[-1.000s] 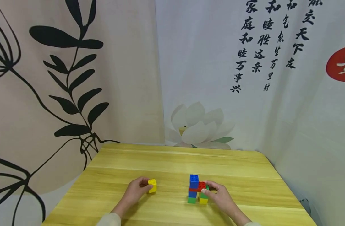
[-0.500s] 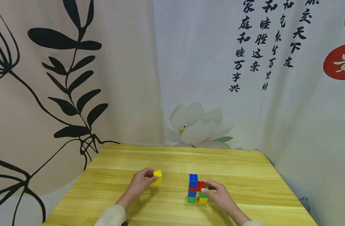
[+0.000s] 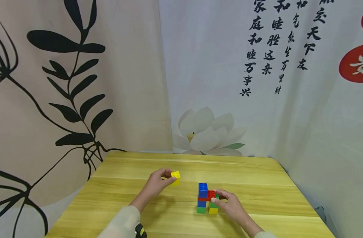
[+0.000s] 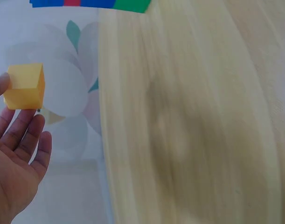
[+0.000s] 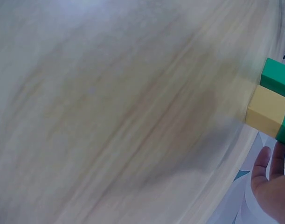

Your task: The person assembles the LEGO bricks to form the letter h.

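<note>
My left hand (image 3: 158, 181) pinches a yellow toy building block (image 3: 176, 178) between thumb and fingers, raised over the table with its shadow below. In the left wrist view the same yellow block (image 4: 25, 86) shows its smooth sides. My right hand (image 3: 229, 205) grips the right side of a small block structure, thumb at the red block (image 3: 211, 194). That structure has a left column with a blue block (image 3: 203, 190) on top and a green block (image 3: 201, 210) at its foot. Its right column has green over a yellow block (image 3: 213, 210), partly hidden by my fingers.
The wooden table (image 3: 134, 165) carries the block structure. Behind it hangs a curtain (image 3: 140, 82) with printed plants, a lotus and writing. A dark wristband (image 3: 140, 230) sits at my left sleeve (image 3: 122, 223).
My left hand has lifted the yellow block and carried it right and farther from me, toward the structure's left side. The right hand stays in place on the structure.
</note>
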### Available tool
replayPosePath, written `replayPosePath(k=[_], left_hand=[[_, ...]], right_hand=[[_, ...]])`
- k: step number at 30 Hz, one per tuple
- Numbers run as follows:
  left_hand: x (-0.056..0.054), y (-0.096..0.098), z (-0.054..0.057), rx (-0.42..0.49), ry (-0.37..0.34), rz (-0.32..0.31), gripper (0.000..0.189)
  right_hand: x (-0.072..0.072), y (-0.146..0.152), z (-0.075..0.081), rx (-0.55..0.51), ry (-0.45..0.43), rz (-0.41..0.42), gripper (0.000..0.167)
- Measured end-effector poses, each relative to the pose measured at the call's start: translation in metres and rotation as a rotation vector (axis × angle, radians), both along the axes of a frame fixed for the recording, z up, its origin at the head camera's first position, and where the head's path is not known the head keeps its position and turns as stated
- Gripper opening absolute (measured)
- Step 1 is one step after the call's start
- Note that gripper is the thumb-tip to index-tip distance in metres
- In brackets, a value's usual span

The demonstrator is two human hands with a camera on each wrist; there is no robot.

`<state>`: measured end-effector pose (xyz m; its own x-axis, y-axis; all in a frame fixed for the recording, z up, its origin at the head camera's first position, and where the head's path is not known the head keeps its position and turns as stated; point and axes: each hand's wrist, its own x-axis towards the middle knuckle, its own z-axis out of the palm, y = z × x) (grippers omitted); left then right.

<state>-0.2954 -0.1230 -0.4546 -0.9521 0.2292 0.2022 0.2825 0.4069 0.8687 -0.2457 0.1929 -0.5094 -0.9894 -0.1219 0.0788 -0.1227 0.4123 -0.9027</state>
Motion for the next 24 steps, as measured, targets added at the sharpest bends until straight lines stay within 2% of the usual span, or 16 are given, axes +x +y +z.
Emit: replayPosePath(k=[9, 16, 24], left_hand=[[-0.005, 0.028, 0.019, -0.004, -0.002, -0.041, 0.039], [-0.001, 0.056, 0.037, 0.007, -0.007, -0.106, 0.032], [0.004, 0.076, 0.041, 0.002, -0.006, -0.185, 0.029]], right_hand=[[0.001, 0.001, 0.002, 0.006, 0.005, -0.001, 0.052], [0.001, 0.001, 0.002, 0.022, -0.01, -0.008, 0.051], [0.002, 0.0, 0.003, -0.003, -0.005, 0.018, 0.051]])
